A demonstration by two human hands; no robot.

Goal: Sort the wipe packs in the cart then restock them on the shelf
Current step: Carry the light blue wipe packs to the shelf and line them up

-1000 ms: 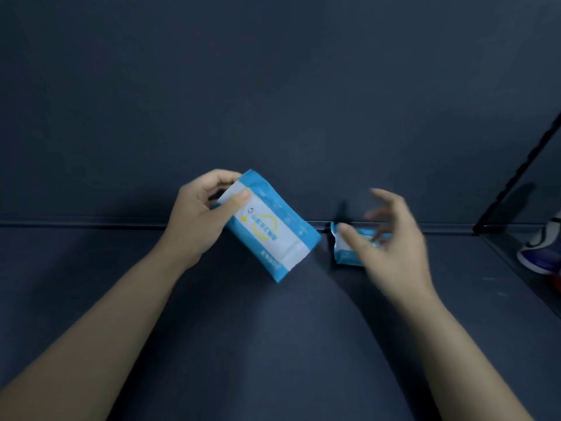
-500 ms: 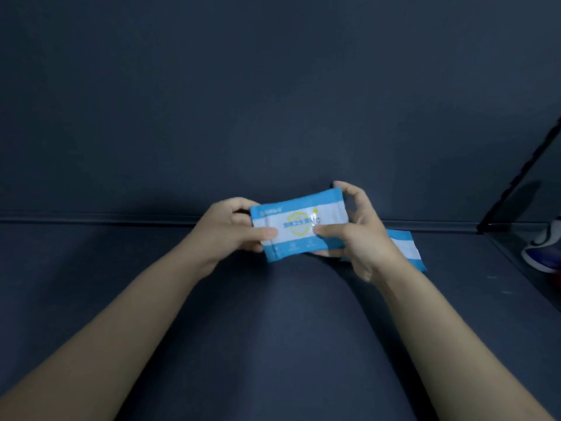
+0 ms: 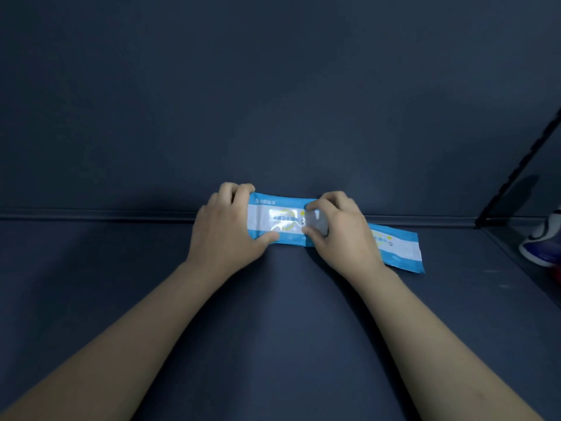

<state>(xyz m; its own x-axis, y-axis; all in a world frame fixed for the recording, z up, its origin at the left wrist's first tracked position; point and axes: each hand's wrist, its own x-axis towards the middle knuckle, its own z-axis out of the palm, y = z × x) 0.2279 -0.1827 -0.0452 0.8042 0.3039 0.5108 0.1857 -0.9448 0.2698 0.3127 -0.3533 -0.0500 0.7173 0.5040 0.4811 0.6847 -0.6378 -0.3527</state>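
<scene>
A blue and white wipe pack (image 3: 280,220) lies lengthwise at the back of the dark shelf board (image 3: 273,299), against the rear wall. My left hand (image 3: 226,229) grips its left end, fingers curled over the top edge and thumb on the front. My right hand (image 3: 337,232) holds its right end the same way. A second blue and white wipe pack (image 3: 397,250) lies flat on the shelf just to the right, partly hidden behind my right hand.
A dark rear wall (image 3: 273,101) rises behind the shelf. A black slanted bar (image 3: 522,168) marks the shelf's right side. Beyond it, at the far right edge, sits a white and blue object (image 3: 543,241).
Both hands carried the pack from in front of me down and back onto the shelf against the rear wall. One second ago only my left hand held it.
</scene>
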